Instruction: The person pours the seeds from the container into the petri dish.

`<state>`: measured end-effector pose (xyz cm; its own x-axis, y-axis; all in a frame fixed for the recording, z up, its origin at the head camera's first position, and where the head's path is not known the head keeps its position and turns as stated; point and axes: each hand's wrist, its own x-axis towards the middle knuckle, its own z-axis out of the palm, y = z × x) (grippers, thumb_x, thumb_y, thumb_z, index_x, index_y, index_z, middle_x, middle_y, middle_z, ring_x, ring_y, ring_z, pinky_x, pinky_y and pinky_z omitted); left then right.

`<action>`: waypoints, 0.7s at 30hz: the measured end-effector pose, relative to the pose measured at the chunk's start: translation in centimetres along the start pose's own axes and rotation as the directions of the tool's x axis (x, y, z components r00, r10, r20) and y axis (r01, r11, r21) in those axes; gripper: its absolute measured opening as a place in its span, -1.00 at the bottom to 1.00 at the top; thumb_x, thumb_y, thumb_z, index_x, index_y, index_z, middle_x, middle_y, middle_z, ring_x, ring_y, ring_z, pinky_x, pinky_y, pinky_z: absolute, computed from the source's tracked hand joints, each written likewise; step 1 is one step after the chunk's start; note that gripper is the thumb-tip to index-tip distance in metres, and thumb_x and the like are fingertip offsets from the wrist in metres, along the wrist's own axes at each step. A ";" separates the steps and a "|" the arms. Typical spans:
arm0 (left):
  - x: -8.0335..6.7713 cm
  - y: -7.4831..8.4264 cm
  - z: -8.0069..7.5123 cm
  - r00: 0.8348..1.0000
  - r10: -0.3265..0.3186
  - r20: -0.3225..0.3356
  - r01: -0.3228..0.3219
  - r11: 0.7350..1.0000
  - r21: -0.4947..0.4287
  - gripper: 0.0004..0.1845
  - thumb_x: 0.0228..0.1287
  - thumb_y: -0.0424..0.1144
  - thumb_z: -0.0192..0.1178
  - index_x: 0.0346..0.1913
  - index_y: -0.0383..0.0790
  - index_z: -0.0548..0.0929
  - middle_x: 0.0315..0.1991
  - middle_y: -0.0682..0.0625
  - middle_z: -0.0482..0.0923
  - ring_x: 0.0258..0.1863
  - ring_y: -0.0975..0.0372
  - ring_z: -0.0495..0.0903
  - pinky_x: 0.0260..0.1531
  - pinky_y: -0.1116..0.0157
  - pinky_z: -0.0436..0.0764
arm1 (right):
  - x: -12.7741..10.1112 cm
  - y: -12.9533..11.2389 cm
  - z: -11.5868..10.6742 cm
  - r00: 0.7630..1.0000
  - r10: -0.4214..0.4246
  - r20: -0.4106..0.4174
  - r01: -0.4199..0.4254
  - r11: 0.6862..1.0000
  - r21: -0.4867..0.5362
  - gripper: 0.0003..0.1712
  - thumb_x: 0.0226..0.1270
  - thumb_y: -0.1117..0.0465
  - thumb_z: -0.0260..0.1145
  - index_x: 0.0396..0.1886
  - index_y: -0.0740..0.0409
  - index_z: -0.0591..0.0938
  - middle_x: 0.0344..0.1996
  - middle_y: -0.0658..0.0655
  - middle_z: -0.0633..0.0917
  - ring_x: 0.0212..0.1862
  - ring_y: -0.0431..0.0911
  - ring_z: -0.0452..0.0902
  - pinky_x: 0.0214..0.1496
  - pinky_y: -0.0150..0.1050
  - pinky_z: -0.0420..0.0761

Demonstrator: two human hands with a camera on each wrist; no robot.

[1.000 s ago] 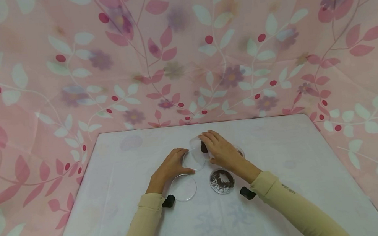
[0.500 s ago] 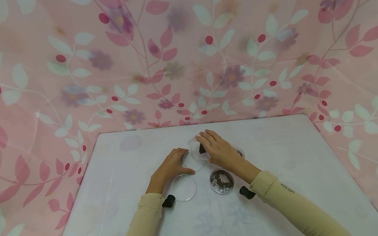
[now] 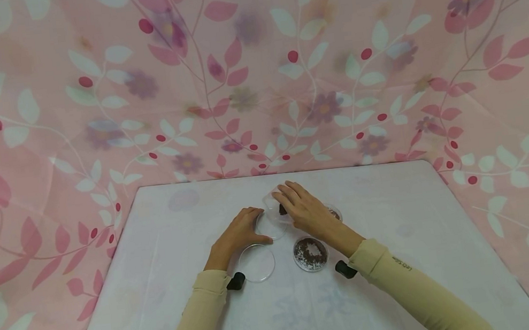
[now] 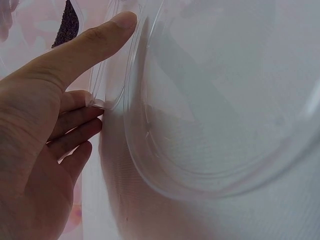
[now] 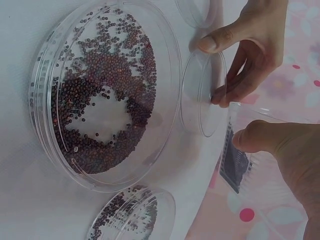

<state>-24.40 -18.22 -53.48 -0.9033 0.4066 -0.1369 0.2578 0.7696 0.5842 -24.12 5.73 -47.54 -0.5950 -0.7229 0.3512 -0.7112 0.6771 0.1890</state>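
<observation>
An empty petri dish (image 3: 272,227) is being steadied between the left hand (image 3: 236,236)'s thumb and fingers while a tilted, seed-filled dish (image 3: 276,208) is being gripped by the right hand (image 3: 306,210) above it, apparently for pouring.

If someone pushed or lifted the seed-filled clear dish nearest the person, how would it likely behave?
The seed-filled dish looks like thin rigid clear plastic, so probably stiff and light. It sits flat and shallow on the table, so it would likely slide rather than tip. Its loose round seeds would probably roll and spill if tilted.

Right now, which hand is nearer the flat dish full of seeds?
Right. The right hand hovers just behind the seed dish; the left hand is farther left, gripping an empty dish.
</observation>
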 end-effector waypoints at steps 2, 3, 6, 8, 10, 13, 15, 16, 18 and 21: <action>0.0 0.0 0.0 1.000 0.006 -0.002 -0.006 1.000 0.005 -0.01 -0.21 0.18 0.57 0.34 -0.17 0.47 0.31 -0.07 0.46 0.37 0.09 0.36 0.42 0.10 0.35 | 0.0 0.0 0.1 1.000 -0.006 -0.015 0.006 1.000 -0.007 -0.07 -0.01 0.24 0.54 0.38 0.18 0.31 0.28 0.25 0.48 0.38 0.17 0.35 0.47 -0.03 0.37; 0.0 0.0 0.0 1.000 0.008 -0.003 -0.008 1.000 0.009 -0.01 -0.20 0.19 0.56 0.34 -0.17 0.47 0.31 -0.07 0.46 0.37 0.09 0.37 0.42 0.11 0.35 | 0.0 0.0 0.0 1.000 -0.007 -0.019 0.007 1.000 -0.009 -0.11 0.03 0.26 0.51 0.38 0.18 0.32 0.28 0.25 0.48 0.38 0.17 0.35 0.47 -0.03 0.36; 0.0 -0.1 0.0 1.000 0.015 -0.004 -0.015 1.000 0.017 -0.01 -0.20 0.19 0.56 0.34 -0.18 0.46 0.31 -0.08 0.46 0.36 0.09 0.37 0.41 0.11 0.36 | 0.1 0.0 0.0 1.000 -0.011 -0.024 0.011 1.000 -0.011 -0.16 0.09 0.30 0.46 0.38 0.17 0.33 0.29 0.26 0.48 0.39 0.17 0.35 0.47 -0.03 0.36; 0.0 -0.1 0.0 1.000 0.019 -0.004 -0.019 1.000 0.019 0.00 -0.20 0.19 0.56 0.34 -0.19 0.46 0.31 -0.08 0.46 0.36 0.09 0.37 0.41 0.10 0.37 | 0.0 0.0 0.0 1.000 -0.012 -0.022 0.012 1.000 -0.010 -0.16 0.10 0.30 0.46 0.39 0.17 0.33 0.30 0.26 0.48 0.39 0.17 0.34 0.47 -0.03 0.36; 0.1 -0.1 0.0 1.000 0.023 -0.004 -0.023 1.000 0.019 0.00 -0.20 0.19 0.56 0.34 -0.20 0.46 0.31 -0.09 0.46 0.36 0.08 0.37 0.41 0.10 0.37 | 0.0 0.0 -0.1 1.000 -0.012 -0.016 0.012 1.000 -0.013 -0.15 0.10 0.29 0.47 0.39 0.16 0.32 0.31 0.26 0.47 0.40 0.17 0.33 0.48 -0.03 0.35; 0.1 0.0 -0.1 1.000 0.026 -0.004 -0.026 1.000 0.016 0.00 -0.20 0.18 0.56 0.35 -0.20 0.46 0.31 -0.09 0.46 0.36 0.07 0.37 0.41 0.09 0.37 | 0.0 0.0 0.0 1.000 -0.014 -0.013 0.013 1.000 -0.017 -0.16 0.11 0.29 0.46 0.39 0.16 0.32 0.31 0.26 0.46 0.41 0.18 0.32 0.49 -0.03 0.34; 0.0 -0.1 -0.1 1.000 0.026 -0.007 -0.026 1.000 0.015 0.00 -0.20 0.18 0.56 0.34 -0.20 0.46 0.31 -0.08 0.46 0.36 0.07 0.37 0.41 0.10 0.36 | 0.0 0.0 0.0 1.000 -0.014 -0.011 0.014 1.000 -0.021 -0.18 0.14 0.28 0.45 0.40 0.16 0.31 0.32 0.25 0.46 0.41 0.17 0.31 0.49 -0.03 0.33; 0.0 -0.1 -0.1 1.000 0.024 -0.007 -0.024 1.000 0.015 0.00 -0.21 0.18 0.56 0.34 -0.19 0.46 0.31 -0.08 0.46 0.36 0.07 0.37 0.41 0.10 0.37 | 0.0 0.0 0.1 1.000 -0.015 -0.013 0.015 1.000 -0.022 -0.18 0.14 0.28 0.44 0.40 0.16 0.31 0.32 0.25 0.46 0.41 0.17 0.31 0.49 -0.03 0.33; 0.1 -0.1 0.0 1.000 0.021 -0.005 -0.021 1.000 0.017 0.00 -0.21 0.19 0.56 0.35 -0.18 0.46 0.31 -0.08 0.46 0.36 0.08 0.38 0.40 0.10 0.37 | 0.0 0.0 0.1 1.000 -0.016 -0.016 0.016 1.000 -0.019 -0.18 0.14 0.28 0.45 0.40 0.16 0.31 0.32 0.25 0.45 0.41 0.17 0.31 0.49 -0.02 0.34; 0.1 -0.1 0.0 1.000 0.016 0.001 -0.016 1.000 0.022 0.00 -0.20 0.20 0.55 0.35 -0.18 0.45 0.32 -0.07 0.45 0.36 0.08 0.37 0.40 0.10 0.37 | -0.1 0.1 0.2 0.999 -0.021 -0.028 0.020 1.000 -0.020 -0.17 0.15 0.28 0.46 0.40 0.16 0.30 0.32 0.26 0.45 0.41 0.18 0.31 0.48 -0.01 0.35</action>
<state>-24.53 -18.27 -53.57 -0.8988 0.4193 -0.1278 0.2800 0.7735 0.5685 -24.21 5.80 -47.75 -0.5692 -0.7327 0.3729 -0.7155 0.6649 0.2144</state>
